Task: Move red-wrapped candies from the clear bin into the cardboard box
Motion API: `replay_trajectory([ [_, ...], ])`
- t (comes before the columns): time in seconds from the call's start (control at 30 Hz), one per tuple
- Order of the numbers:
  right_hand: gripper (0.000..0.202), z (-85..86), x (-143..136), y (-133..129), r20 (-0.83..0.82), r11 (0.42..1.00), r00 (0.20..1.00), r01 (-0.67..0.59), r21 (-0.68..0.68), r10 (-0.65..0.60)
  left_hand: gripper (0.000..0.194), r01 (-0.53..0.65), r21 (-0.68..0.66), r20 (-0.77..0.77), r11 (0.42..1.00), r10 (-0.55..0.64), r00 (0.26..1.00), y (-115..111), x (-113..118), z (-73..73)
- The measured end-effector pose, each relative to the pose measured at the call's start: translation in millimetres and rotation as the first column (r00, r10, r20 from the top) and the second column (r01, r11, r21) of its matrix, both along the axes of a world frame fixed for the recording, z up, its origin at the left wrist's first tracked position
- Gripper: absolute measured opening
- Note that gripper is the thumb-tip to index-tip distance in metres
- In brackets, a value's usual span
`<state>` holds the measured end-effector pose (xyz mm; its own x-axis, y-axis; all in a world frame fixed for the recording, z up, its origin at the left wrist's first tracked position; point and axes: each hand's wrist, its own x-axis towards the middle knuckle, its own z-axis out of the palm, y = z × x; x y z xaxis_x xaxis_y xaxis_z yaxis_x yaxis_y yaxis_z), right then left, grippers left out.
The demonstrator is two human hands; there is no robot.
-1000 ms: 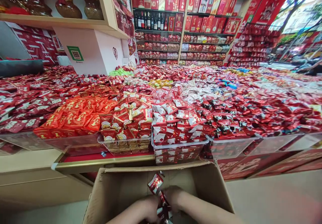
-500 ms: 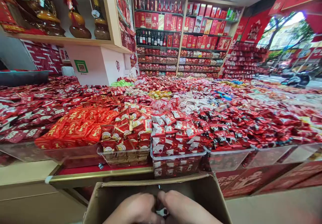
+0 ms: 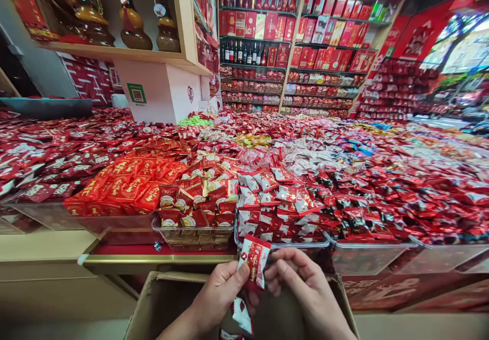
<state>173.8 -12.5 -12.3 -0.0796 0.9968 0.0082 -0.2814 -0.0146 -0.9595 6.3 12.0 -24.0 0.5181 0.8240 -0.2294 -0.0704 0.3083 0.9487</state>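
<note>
My left hand point(image 3: 219, 296) is closed, its thumb pressing on a red-and-white wrapped candy point(image 3: 255, 264) held upright above a cardboard box. Just below that hand shows a second, mostly white candy packet point(image 3: 242, 313); whether the lower fingers grip it I cannot tell. My right hand point(image 3: 300, 284) is beside the held candy on its right, fingers loosely curled and apart, with nothing visible in them. Under both hands is the open cardboard box point(image 3: 160, 302). Right behind them, a clear bin point(image 3: 282, 244) is heaped with similar red-and-white packets.
Bins of durian-print packets point(image 3: 194, 202), orange-red packets point(image 3: 126, 187) and dark red packets point(image 3: 367, 217) line the counter's front. A gold-edged counter strip point(image 3: 160, 257) runs left of the box. A white pillar point(image 3: 153, 93) and a display cabinet point(image 3: 126, 54) stand at the left.
Both hands have risen out of the box. A red-and-white candy now shows in my left hand, and my right hand has separated from it to the right. The view has shifted slightly left.
</note>
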Motion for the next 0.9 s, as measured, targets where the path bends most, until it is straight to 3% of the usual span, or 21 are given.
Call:
replay_trajectory([
  [0.07, 0.032, -1.5, -4, 2, 0.035, 1.000, 0.999, -0.018, 0.012, 0.018, 0.054, -0.013, 0.053, -0.022, 0.998, 0.014, 1.000, -2, 1, -0.5],
  [0.27, 0.021, -6.4, -4, -2, 0.104, 0.997, 0.995, -0.014, 0.069, 0.006, 0.047, 0.147, 0.147, -0.076, 0.978, -0.137, 0.988, -8, -2, -0.3],
  [0.37, 0.013, -10.1, 1, -6, 0.210, 0.978, 0.971, 0.078, 0.192, -0.118, 0.039, 0.067, 0.276, -0.143, 0.959, -0.028, 0.989, -7, -6, 1.0],
  [0.43, 0.008, -11.3, 2, -9, 0.335, 0.902, 0.896, 0.140, 0.409, -0.291, 0.029, 0.002, 0.338, -0.080, 0.941, 0.026, 0.996, -7, -7, 2.0],
  [0.5, 0.017, -10.6, -1, -12, 0.412, 0.779, 0.804, 0.098, 0.619, -0.428, 0.042, 0.024, 0.345, 0.032, 0.938, -0.038, 0.999, -9, -7, 2.8],
  [0.6, 0.030, -7.4, -7, -18, 0.474, 0.682, 0.776, -0.079, 0.727, -0.416, 0.056, 0.089, 0.367, 0.105, 0.926, -0.136, 0.985, -14, -5, 3.6],
  [0.7, 0.038, -6.1, -9, -25, 0.457, 0.645, 0.805, -0.125, 0.753, -0.378, 0.033, 0.075, 0.253, 0.100, 0.965, -0.103, 0.990, -18, -4, 3.2],
  [0.8, 0.037, -8.8, -6, -27, 0.381, 0.660, 0.787, 0.045, 0.750, -0.486, 0.041, 0.096, 0.059, 0.044, 0.994, -0.098, 0.994, -19, -5, 1.5],
  [0.9, 0.026, -13.3, -5, -24, 0.385, 0.778, 0.810, 0.132, 0.615, -0.442, 0.046, 0.068, 0.034, 0.031, 0.997, -0.069, 0.997, -19, -7, -0.8],
])
